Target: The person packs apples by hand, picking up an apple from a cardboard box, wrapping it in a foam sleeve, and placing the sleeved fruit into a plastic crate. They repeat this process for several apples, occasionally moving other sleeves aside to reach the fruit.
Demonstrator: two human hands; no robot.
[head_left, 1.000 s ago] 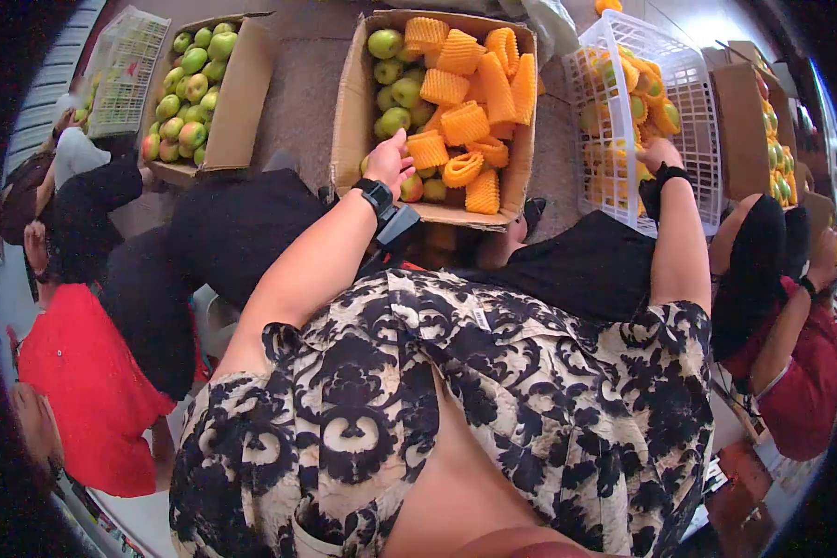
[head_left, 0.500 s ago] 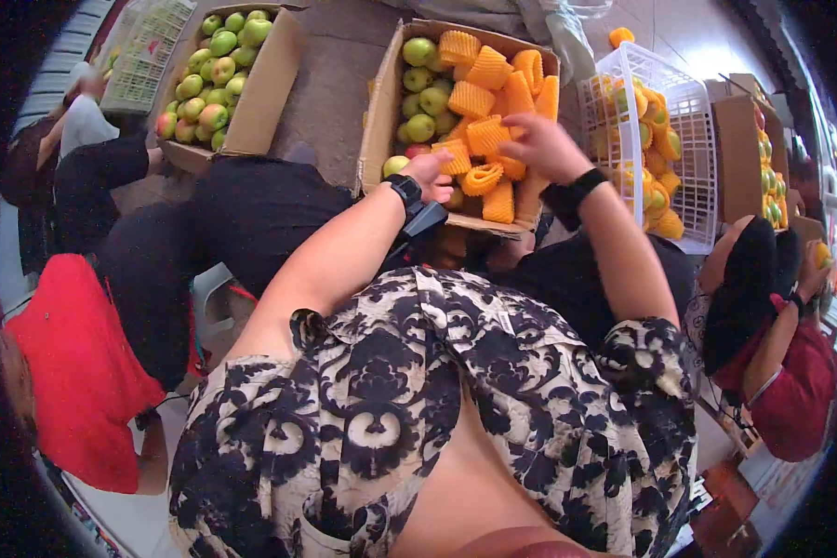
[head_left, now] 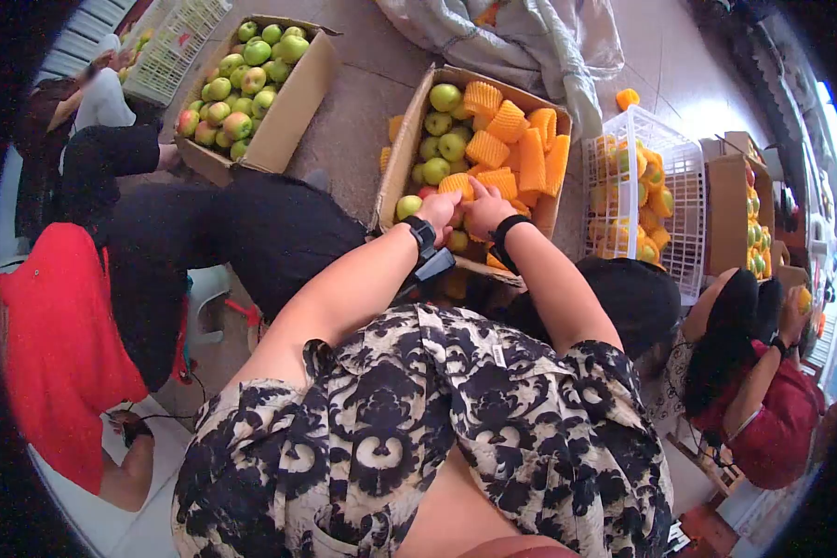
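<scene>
Floor-level sorting area. Largest items: open cardboard box (head_left: 395, 177) directly ahead of the person, a second carton (head_left: 293, 102) of green apples off to the left, a white slatted basket (head_left: 688, 186) of already-sleeved fruit on the right, and a grey sack (head_left: 530, 37) lying behind the box. Co-workers sit on both sides, a red shirt (head_left: 56, 344) at left and a dark red sleeve (head_left: 781, 418) at right, with their hands well apart from the box. In the box, loose green apples (head_left: 446, 96) fill the left half and a heap of orange foam nets (head_left: 521, 153) the right half. Left hand (head_left: 440, 212) and right hand (head_left: 486, 212) meet, touching, over the box's near edge. Left fingers are closed, pinching one foam sleeve (head_left: 457, 184) at its lower rim. The right fingers are bent onto the same sleeve, but the palm side is hidden, so I cannot tell whether they clamp it. Any apple inside or under the sleeve is hidden by the knuckles; one bare apple (head_left: 408, 206) lies just beside the left hand. Judgement: the step in hand looks like opening a net to sleeve a fruit. The next move would call for spreading the net's mouth with both hands and seating an apple squarely without tearing the foam.
</scene>
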